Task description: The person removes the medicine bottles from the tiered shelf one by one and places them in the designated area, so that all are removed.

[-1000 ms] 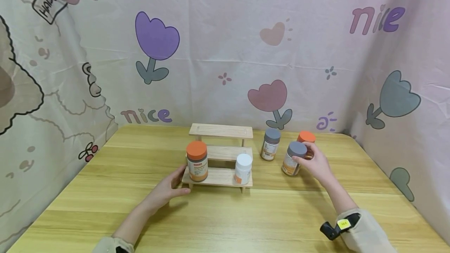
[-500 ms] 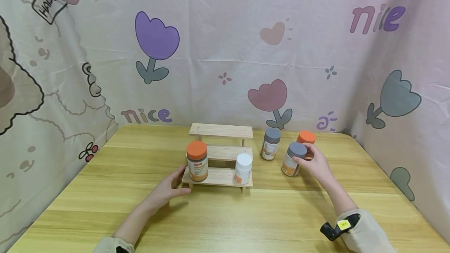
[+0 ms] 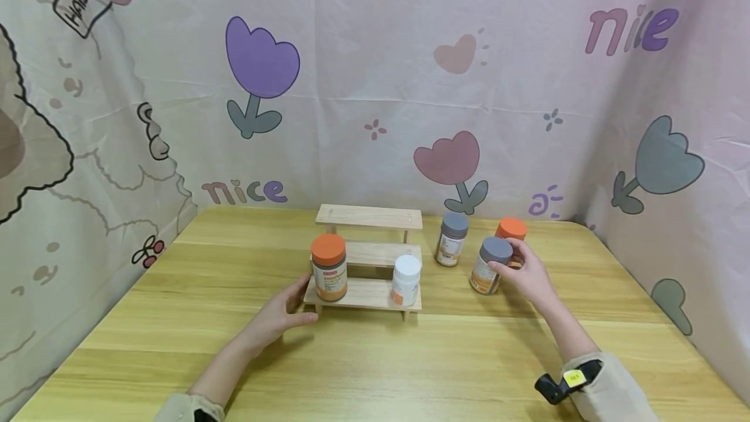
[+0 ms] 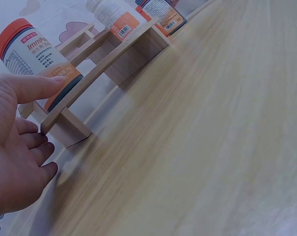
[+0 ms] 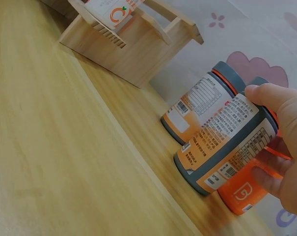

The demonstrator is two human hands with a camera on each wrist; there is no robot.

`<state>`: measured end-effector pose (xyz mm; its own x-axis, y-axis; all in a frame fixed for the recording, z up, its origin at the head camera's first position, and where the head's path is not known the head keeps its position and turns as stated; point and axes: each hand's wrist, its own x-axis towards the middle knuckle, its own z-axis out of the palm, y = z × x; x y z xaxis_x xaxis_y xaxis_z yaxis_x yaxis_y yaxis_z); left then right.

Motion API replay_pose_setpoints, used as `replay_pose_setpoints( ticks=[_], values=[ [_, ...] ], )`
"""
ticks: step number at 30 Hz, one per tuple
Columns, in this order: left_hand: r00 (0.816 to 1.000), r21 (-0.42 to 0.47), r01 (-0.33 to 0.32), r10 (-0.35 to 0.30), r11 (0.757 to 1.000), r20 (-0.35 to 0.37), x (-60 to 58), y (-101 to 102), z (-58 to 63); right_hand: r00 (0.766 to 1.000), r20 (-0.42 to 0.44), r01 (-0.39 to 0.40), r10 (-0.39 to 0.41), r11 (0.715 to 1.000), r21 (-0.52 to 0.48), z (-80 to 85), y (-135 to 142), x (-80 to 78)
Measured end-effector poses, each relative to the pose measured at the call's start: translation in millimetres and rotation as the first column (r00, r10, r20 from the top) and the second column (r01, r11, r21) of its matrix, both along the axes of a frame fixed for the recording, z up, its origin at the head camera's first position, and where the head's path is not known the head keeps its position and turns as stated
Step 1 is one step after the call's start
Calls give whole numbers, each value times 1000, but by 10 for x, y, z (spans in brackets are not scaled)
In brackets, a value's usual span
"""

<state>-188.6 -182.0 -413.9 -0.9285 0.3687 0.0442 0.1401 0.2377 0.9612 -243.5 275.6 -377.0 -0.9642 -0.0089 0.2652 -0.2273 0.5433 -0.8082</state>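
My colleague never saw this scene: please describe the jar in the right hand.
Right of the wooden rack are three jars. The right hand holds the wanted jar. It is grey-lidded, unlike the orange-lidded jar behind, and nearer the person than the other grey-lidded jar.

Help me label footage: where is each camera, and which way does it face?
Head: on the head, facing forward and down at the rack; left hand, right hand and forearms show.
Left wrist: on that wrist, facing the rack; left hand shows.
Right wrist: on that wrist, facing the gray-capped jars; right hand shows.
Wrist views share the rack and white bottle.
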Motion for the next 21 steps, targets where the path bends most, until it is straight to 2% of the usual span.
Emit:
replay_pose_setpoints(
  ticks=[8,18,21],
  values=[
    [1000,9,9,-9,1000,2,-15,-3,-6,1000,-27,-1,1,1000,7,43,12,2],
    [1000,4,6,-6,1000,5,-12,-4,4,999,-45,11,-11,1000,-2,180,19,-4],
    [1000,8,7,-7,1000,2,-9,-3,7,997,-75,12,-12,1000,-6,219,16,-14]
  ],
)
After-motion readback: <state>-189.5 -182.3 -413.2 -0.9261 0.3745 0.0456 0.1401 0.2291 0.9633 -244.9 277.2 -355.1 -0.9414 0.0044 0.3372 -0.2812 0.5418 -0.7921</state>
